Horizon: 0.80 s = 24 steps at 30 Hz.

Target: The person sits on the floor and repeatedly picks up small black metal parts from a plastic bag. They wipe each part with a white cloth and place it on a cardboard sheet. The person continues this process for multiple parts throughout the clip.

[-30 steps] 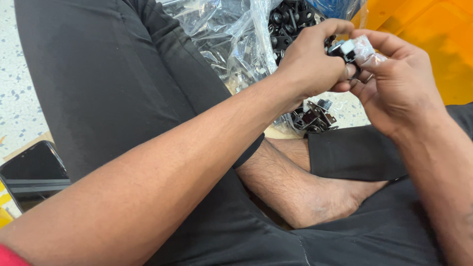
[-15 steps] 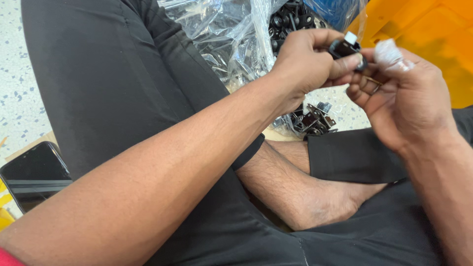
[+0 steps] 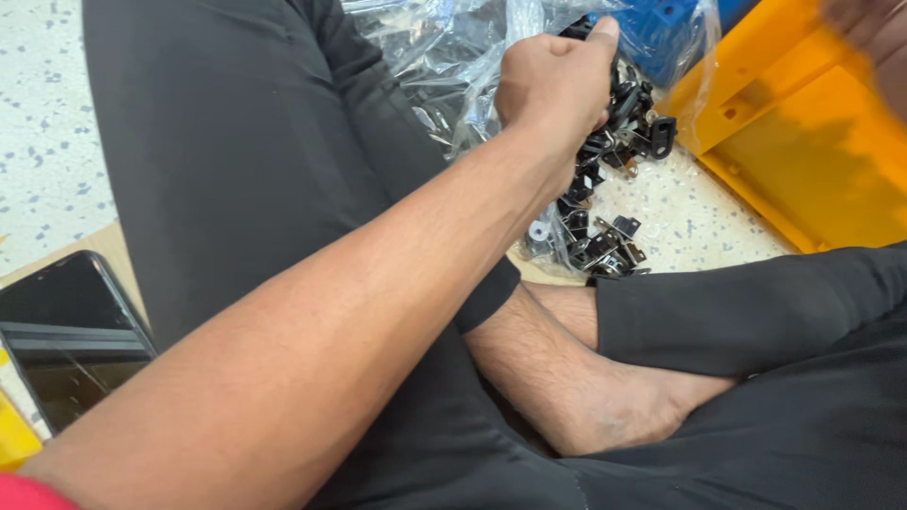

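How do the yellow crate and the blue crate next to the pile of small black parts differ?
The yellow crate is uncovered and fills the upper right, while the blue crate shows only a corner behind clear plastic wrap. The yellow crate rests on the speckled floor beside the black parts; the blue crate sits farther back, behind them. Both look like hard moulded plastic. The left hand reaches into the parts.

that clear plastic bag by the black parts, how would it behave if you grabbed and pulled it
The bag looks thin and crinkled, so it is probably floppy and light. Its glossy film may be slippery. Black parts lie at its open edge near the left hand, so pulling would likely spill or drag some.
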### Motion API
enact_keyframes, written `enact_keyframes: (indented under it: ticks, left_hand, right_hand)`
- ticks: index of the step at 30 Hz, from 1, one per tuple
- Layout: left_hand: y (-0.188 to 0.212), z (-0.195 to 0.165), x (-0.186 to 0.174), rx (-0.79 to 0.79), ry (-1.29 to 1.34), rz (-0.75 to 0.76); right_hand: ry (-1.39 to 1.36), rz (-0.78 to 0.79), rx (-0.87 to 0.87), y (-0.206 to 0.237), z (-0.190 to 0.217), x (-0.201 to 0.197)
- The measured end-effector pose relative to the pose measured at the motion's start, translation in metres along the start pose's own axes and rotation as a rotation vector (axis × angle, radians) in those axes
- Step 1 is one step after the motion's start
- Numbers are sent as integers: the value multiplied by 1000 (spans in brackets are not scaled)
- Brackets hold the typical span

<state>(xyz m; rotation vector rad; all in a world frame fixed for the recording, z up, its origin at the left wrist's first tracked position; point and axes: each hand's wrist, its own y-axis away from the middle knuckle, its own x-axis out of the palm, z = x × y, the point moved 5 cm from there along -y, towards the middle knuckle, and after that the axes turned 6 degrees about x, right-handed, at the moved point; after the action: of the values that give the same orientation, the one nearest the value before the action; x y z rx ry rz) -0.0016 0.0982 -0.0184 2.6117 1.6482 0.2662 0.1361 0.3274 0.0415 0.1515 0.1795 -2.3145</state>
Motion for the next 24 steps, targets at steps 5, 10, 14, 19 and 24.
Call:
enact_keyframes:
  ticks: [5,10,14,19,24]
  left_hand:
    - [1,0,6,-5,5,35]
    - [0,3,10,-13,-14,65]
    - [1,5,14,-13,-6,129]
    - [1,5,13,-16,-14,158]
    - [3,6,14,-48,8,186]
  right_hand:
    - [1077,19,-47,20,-86,25]
    - [1167,37,-177,0,-116,30]
    - [1140,-20,-153,2,-113,34]
    - [962,-15,-182,13,-99,39]
    - [1103,245,-121,15,-109,65]
